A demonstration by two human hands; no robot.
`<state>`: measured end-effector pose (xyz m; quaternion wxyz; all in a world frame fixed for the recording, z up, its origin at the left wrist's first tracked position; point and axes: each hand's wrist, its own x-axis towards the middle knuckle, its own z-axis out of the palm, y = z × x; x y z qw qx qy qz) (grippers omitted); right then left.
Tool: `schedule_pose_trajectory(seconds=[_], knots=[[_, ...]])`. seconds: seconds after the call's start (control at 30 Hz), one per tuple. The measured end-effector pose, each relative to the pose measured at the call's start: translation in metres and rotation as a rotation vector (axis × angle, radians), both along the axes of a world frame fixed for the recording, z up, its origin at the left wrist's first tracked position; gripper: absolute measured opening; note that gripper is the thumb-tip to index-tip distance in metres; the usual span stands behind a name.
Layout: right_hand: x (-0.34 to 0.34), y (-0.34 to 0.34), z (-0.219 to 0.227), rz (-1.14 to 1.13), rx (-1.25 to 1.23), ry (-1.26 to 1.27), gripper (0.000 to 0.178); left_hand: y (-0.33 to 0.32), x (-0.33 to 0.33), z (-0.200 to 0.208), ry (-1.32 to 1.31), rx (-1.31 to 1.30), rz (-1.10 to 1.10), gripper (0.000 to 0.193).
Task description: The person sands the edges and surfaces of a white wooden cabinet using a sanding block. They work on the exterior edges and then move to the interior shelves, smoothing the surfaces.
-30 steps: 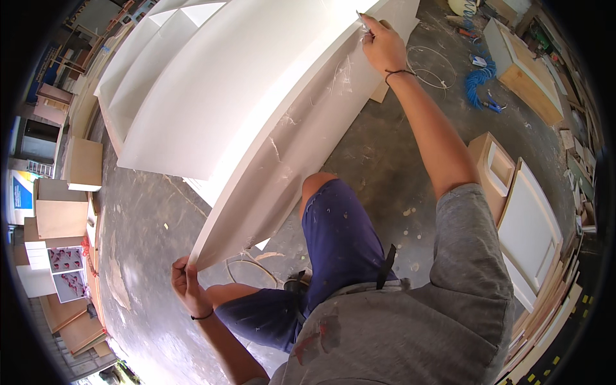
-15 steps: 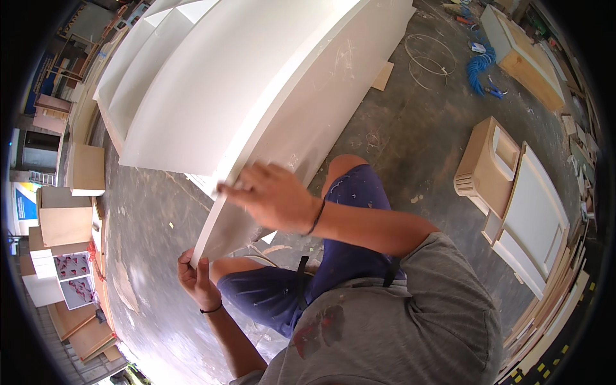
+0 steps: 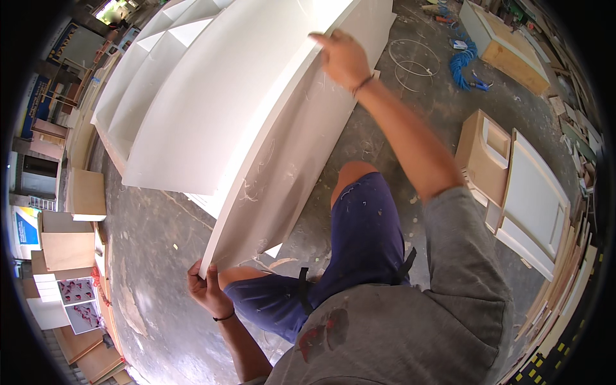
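A large white cabinet (image 3: 192, 122) with curved compartments lies on the floor in front of me. One of its long panels (image 3: 266, 131) has a narrow white edge running from near me to the far top. At that panel's near end, my left hand (image 3: 208, 292) pinches the edge between thumb and fingers. Farther up, my right hand (image 3: 346, 59) lies over the same edge, its fingers bent around it and one digit reaching across the top. Part of its grip is hidden by the back of the hand. Whitish smears and thin shreds mark the panel's side face.
Right of me on the floor are a wooden box-like piece (image 3: 484, 154) and a white framed panel (image 3: 536, 199). Farther off lie a coiled blue hose (image 3: 463, 64), a loop of thin strip (image 3: 414, 64) and another cabinet (image 3: 507, 54). Boards and boxes (image 3: 67, 250) stand at left.
My right hand has slid along the panel's edge from near my left hand to the far upper part, with the arm stretched out. The left hand still pinches the near end.
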<state>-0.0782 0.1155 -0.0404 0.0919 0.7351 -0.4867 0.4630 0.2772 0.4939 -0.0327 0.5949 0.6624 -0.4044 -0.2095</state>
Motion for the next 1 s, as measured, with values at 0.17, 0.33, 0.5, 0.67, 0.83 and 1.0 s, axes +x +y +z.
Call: schedule_pose_trajectory(seconds=[0.17,0.33,0.5,0.67,0.83,1.0], knots=[[0.108,0.159,-0.009,0.458,-0.033,-0.055,0.048,0.002,-0.005,0.002,-0.047,0.027,0.015,0.021],[0.115,0.179,0.014,0.528,-0.057,0.067,0.043,0.003,-0.009,0.007,-0.122,0.068,0.053,0.022],[-0.008,0.003,0.036,-0.035,0.296,-0.096,0.045,-0.001,-0.006,0.008,-0.245,0.131,0.053,0.024],[-0.048,-0.040,0.018,-0.076,0.153,0.096,0.043,-0.005,-0.015,0.015,-0.257,0.184,0.082,0.025],[0.052,0.084,-0.010,0.267,-0.105,0.073,0.053,-0.007,-0.016,0.011,-0.257,0.133,0.105,0.025],[0.118,0.188,0.007,0.630,0.024,0.019,0.044,-0.007,-0.014,0.009,-0.311,0.141,0.118,0.027]])
